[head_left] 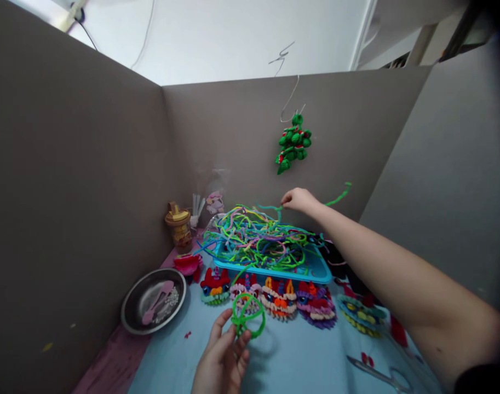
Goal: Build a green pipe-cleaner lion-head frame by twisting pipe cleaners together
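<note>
My left hand [225, 350] is low in the middle, its fingertips closed on a bright green pipe-cleaner frame [250, 316] bent into crossing round loops. My right hand [299, 200] reaches over the far side of a blue tray [321, 268] heaped with tangled pipe cleaners [262, 238] in green, blue, yellow, pink and purple. Thumb and finger there pinch a green pipe cleaner [339, 196], whose far end sticks out behind my forearm. A teal-green strand also hangs left of those fingertips toward the heap.
A row of fuzzy animal-face pieces [279, 300] lies before the tray. A metal bowl [128, 306] with a pink scoop [157, 303] and white beads stands left; scissors [377, 375] lie right. A brown lidded cup [179, 230] is behind. A green ornament [294, 143] hangs from a wire on the partition.
</note>
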A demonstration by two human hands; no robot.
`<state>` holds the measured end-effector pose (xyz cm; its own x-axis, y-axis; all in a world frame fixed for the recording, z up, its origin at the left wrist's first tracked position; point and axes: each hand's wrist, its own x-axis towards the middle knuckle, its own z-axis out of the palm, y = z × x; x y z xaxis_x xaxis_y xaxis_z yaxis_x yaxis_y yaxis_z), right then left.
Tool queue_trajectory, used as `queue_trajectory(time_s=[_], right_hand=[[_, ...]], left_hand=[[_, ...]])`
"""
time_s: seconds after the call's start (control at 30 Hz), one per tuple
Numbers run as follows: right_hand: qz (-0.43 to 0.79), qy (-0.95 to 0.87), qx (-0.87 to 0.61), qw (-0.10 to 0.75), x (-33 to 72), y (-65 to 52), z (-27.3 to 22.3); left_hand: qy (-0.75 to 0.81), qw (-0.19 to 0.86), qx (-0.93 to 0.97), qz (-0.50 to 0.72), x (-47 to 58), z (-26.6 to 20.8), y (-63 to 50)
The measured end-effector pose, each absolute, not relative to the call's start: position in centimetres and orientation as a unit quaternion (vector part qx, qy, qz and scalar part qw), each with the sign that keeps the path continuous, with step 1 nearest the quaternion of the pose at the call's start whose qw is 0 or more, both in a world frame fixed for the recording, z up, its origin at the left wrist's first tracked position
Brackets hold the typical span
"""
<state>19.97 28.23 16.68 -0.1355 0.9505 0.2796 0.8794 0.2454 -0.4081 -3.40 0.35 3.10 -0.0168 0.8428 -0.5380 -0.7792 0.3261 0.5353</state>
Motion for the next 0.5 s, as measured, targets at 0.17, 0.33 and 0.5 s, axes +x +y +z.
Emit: queue_trajectory(time_s=[0.17, 0.33, 0.5], right_hand=[[0.071, -0.757, -0.619, 0.199, 20.8, 27.7, 14.9], [0.084, -0.746, -0.631, 0.195, 21.9, 27.6, 14.4], [0.142, -0.758, -0.575, 0.274, 21.2, 26.2, 15.2]], left_hand=[[0.430, 0.689, 0.051, 0.581, -3.2, 3.8, 0.1], [0.431, 0.690, 0.056, 0.578, -3.1, 3.8, 0.1], [0.436, 0.674, 0.085, 0.591, -3.2, 3.5, 0.1]])
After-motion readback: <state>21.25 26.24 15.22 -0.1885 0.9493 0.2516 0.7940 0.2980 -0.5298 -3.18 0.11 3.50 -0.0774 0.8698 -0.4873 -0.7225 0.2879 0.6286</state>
